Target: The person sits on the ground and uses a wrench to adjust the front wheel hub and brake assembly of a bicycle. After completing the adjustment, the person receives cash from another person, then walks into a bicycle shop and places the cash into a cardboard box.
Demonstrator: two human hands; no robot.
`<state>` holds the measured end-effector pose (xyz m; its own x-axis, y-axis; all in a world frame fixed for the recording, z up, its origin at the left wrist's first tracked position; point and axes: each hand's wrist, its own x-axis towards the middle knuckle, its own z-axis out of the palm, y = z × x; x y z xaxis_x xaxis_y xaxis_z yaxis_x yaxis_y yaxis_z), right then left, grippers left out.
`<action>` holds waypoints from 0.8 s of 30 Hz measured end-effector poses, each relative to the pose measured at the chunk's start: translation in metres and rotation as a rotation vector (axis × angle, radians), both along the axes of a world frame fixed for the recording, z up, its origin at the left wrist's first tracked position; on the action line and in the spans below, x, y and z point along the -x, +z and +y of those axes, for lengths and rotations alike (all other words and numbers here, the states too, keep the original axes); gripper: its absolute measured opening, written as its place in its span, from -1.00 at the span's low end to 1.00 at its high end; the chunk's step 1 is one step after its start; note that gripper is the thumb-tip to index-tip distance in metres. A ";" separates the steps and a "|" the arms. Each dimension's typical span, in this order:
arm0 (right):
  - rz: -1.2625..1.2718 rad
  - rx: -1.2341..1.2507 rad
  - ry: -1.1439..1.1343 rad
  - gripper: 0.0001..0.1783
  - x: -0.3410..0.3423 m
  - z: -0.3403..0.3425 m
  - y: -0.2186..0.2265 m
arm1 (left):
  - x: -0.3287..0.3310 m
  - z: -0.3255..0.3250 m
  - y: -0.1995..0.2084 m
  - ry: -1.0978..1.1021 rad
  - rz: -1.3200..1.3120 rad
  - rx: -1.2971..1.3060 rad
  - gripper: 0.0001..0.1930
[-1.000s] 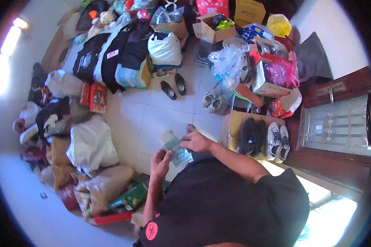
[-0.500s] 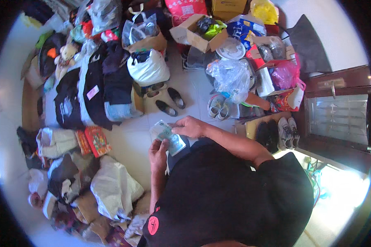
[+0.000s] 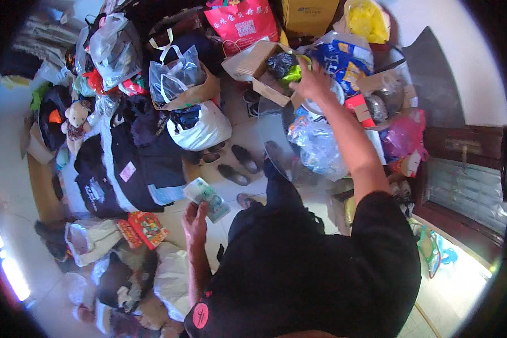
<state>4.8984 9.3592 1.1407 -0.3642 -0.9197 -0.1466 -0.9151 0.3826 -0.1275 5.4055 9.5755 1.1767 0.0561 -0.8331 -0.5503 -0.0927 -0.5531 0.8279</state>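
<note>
Pinched in my left hand [image 3: 195, 222] are greenish banknotes [image 3: 210, 198], held over the floor in front of me. My right hand [image 3: 312, 83] reaches far forward, its fingers spread at the edge of an open cardboard box [image 3: 270, 92]. Inside that box lie a black plastic bag [image 3: 281, 65] and a bright green one [image 3: 292, 75]. Whether my fingers touch the green bag is hard to make out. Just below my right wrist is a clear plastic bag [image 3: 320, 147] with things in it.
Dark flat shoes [image 3: 244, 159] stand on the tiled floor ahead. To the left are a white bag [image 3: 200, 132], dark clothes [image 3: 152, 152] and a teddy bear [image 3: 78, 117]. A pink bag [image 3: 403, 135] sits at the right, near a dark-framed cabinet [image 3: 462, 180]. A red bag [image 3: 242, 28] stands behind the box.
My right hand has let go of the banknotes and stretched forward to the cardboard box. My left hand keeps the notes, a little further left. The view has shifted forward.
</note>
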 end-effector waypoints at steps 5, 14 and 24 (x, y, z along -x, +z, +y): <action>0.061 -0.001 0.236 -0.24 0.085 -0.083 -0.107 | 0.016 -0.024 0.000 0.084 0.040 -0.104 -0.55; -0.457 0.356 -0.064 -0.57 0.129 -0.037 -0.017 | 0.065 -0.116 -0.048 -0.331 -0.131 -0.146 -0.73; -0.610 0.657 -0.504 -0.52 0.173 0.138 0.026 | 0.305 -0.348 -0.073 -0.678 -0.411 0.069 -0.59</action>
